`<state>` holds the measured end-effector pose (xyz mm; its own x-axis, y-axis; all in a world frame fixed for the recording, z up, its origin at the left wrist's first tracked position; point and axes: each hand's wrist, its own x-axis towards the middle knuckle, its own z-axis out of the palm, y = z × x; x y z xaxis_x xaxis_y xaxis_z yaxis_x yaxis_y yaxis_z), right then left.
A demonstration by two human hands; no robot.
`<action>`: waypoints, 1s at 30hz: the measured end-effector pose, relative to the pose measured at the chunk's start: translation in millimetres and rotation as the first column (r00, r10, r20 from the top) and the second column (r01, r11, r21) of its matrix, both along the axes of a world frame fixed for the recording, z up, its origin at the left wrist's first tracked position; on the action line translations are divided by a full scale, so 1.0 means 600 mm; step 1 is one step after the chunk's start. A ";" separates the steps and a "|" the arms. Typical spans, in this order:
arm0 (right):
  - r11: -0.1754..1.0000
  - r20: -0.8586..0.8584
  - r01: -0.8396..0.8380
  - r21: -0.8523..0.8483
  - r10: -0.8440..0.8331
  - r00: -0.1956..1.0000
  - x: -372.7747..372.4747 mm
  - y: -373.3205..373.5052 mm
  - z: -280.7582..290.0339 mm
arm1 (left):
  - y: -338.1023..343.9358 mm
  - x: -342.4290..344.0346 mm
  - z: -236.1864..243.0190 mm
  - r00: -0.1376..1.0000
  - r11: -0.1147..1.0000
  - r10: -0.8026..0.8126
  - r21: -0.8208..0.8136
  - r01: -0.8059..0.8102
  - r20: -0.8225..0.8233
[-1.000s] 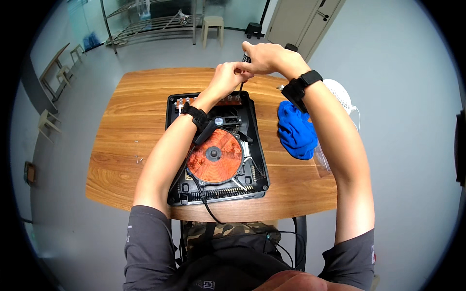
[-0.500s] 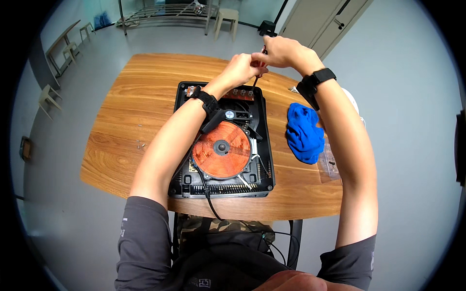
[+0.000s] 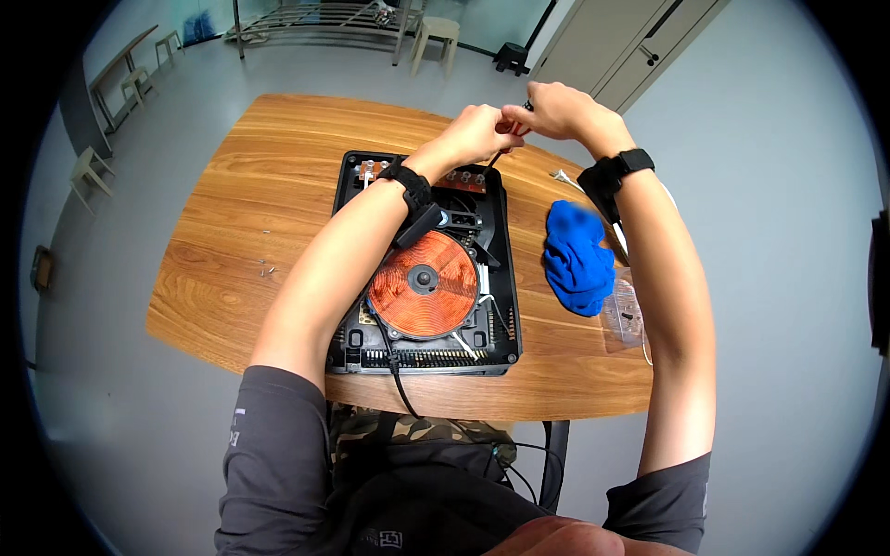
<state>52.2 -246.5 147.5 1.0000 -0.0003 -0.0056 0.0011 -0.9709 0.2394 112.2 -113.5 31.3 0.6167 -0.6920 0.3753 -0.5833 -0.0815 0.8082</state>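
Wooden surface (image 3: 232, 232) is carrying small screws (image 3: 267, 270) at its left and an opened induction cooker (image 3: 422, 269), copper coil (image 3: 425, 283) exposed. Above its far edge, the left hand (image 3: 475, 134) and right hand (image 3: 556, 109) are meeting, fingers pinching a thin dark tool (image 3: 505, 139), likely steadying it. A blue cloth (image 3: 577, 258) is lying clear, rightward.

Dark grey short-sleeved T-shirt (image 3: 278, 463), sleeves ending above elbows; small pale marking on left sleeve, small printed mark near chest centre. Forearms bare. Black strap (image 3: 414, 190) on left wrist, black block-shaped unit attached along inner forearm. Black band (image 3: 612, 171) on right wrist, watch-like. Camouflage-patterned trousers (image 3: 417, 431) showing below table edge. Thin black cable (image 3: 519, 473) running across lap.
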 end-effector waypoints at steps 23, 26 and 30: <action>0.924 0.110 -0.325 0.200 0.309 0.945 0.008 -0.036 -0.030 | -0.001 0.005 -0.007 1.000 0.999 -0.016 0.030 0.017 -0.024; 0.955 -0.062 -0.038 0.295 0.058 0.996 -0.004 0.010 -0.001 | 0.003 0.013 -0.009 0.996 0.998 -0.055 0.036 0.058 -0.065; 0.979 0.060 -0.191 0.078 0.187 0.981 0.020 0.017 -0.018 | 0.005 0.014 -0.013 0.999 0.999 -0.024 0.030 0.025 -0.044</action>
<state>63.9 -236.4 136.9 0.9809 0.1868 0.0549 0.1757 -0.9708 0.1630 120.8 -110.7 23.4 0.6149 -0.7177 0.3270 -0.5496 -0.0926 0.8303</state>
